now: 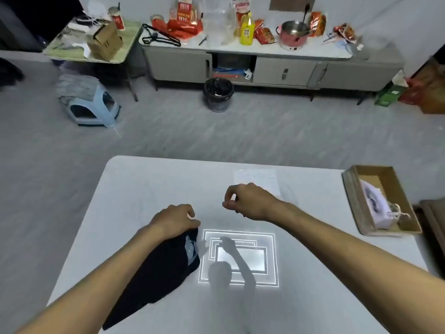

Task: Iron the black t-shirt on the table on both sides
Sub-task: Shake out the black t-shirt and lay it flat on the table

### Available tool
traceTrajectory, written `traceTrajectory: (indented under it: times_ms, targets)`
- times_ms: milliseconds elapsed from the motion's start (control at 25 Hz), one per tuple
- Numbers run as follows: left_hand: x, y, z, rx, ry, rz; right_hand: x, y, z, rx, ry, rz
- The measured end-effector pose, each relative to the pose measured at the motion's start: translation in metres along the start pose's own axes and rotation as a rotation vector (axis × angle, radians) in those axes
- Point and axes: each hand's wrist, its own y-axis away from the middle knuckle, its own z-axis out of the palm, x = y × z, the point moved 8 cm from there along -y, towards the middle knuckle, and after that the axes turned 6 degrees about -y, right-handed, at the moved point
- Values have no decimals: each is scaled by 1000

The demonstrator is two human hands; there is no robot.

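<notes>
Head view, table (144, 189): pale surface with a bright pattern of nested rectangles (238, 257) lit on it.
Black t-shirt (159, 273): bunched at the near left of the table, under the left forearm.
Left hand (174, 219): fingers curled, gripping the shirt's far edge.
Right hand (248, 201): raised above the table, thumb and fingers loosely curled, holding nothing.
Iron (378, 208): lies in a cardboard box (356, 203) at the table's right edge.

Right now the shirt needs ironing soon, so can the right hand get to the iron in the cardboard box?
Probably yes: the right hand is empty, the iron lies uncovered in the open box on that side, and only bare table lies between.
</notes>
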Motion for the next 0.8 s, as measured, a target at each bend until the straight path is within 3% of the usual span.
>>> traceTrajectory:
  times_ms: [240,320,440,520,800]
  targets:
    - [-108,-103,149,-49,-187,-317,79,-106,139,-103,-86,102]
    - [-124,-115,167,16,-230,-338,94,-115,154,-67,-175,108]
    - [-116,-126,154,217,-90,-254,107,-117,160,-1,-279,115]
    - [-100,-124,127,264,35,-201,105,-108,148,24,-298,113]
    - [29,-49,22,45,-39,121,83,-33,47,91,-354,65]
